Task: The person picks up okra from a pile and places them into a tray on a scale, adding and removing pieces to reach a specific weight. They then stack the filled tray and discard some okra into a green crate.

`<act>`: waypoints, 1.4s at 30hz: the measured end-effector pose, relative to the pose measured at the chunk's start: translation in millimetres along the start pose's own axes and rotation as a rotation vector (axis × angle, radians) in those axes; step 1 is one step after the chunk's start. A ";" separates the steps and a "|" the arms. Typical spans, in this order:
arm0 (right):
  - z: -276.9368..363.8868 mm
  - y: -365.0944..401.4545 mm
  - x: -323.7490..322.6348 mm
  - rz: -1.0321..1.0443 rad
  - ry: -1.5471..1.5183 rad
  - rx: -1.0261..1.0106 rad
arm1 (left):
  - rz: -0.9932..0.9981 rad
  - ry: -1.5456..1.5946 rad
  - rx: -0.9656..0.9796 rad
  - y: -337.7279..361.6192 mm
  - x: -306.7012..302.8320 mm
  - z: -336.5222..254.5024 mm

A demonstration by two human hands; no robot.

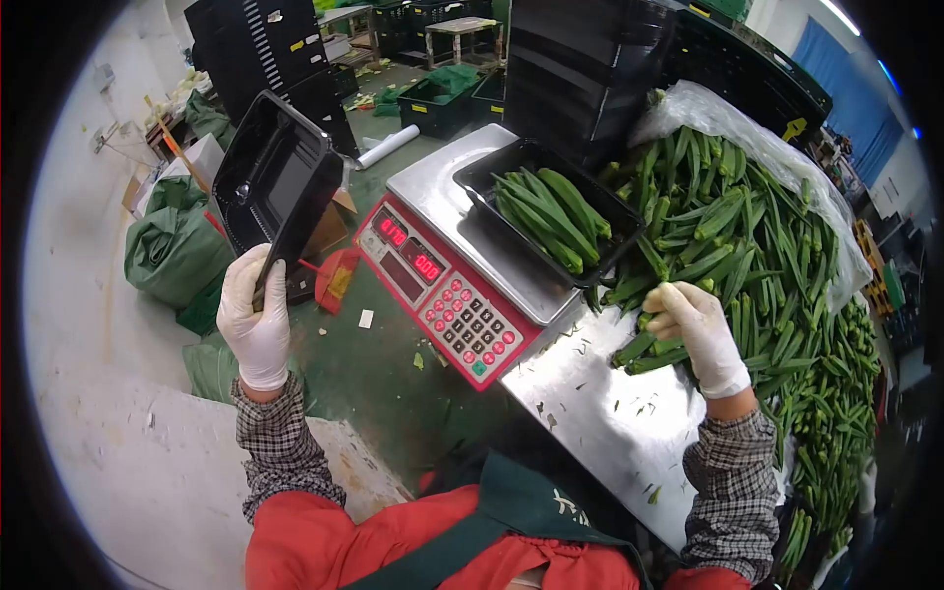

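Note:
My left hand [258, 320], in a white glove, grips the edge of a black plastic tray [278, 172] and holds it up tilted, left of the scale. My right hand [696, 332], also gloved, is closed in a pinch at the near edge of the okra pile [728, 226]. Its fingertips meet the stem end of an okra pod [653, 260]. Between my hands, a second black tray [615, 258] with several okra pods [553, 211] rests on the steel plate of the red scale [442, 295]. Red digits glow on its display [408, 246].
Okra spreads over the steel table [619, 413] on the right, partly under clear plastic sheeting [846, 236]. Stacked black trays [585, 74] stand behind the scale. A green sack [177, 241] and a red dustpan [336, 280] are at floor level on the left.

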State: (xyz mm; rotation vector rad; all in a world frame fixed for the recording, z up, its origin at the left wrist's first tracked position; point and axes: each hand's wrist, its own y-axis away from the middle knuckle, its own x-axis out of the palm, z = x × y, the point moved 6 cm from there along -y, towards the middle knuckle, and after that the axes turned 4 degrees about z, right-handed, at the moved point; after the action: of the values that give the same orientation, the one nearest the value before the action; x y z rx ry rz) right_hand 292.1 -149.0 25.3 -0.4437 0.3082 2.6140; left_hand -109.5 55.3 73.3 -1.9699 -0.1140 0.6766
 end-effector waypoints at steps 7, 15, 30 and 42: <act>29.5 -46.0 55.3 -0.057 0.216 -0.033 | 0.135 0.023 -0.003 -8.1 32.1 -24.0; -38.0 47.8 -5.3 -0.378 -0.423 0.052 | 0.446 0.222 0.111 -7.3 126.1 -55.9; -164.5 447.0 23.6 -1.454 -0.578 0.290 | 0.539 0.659 0.224 15.8 167.6 -189.1; -119.0 374.3 13.8 -0.775 -0.488 0.398 | 0.709 0.813 0.711 79.8 233.8 -376.1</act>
State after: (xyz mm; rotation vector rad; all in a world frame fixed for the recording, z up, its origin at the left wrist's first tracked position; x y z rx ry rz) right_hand 130.5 -501.6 -37.8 0.1934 0.3810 1.7620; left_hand 260.0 -198.8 36.1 -1.4075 1.1961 0.2240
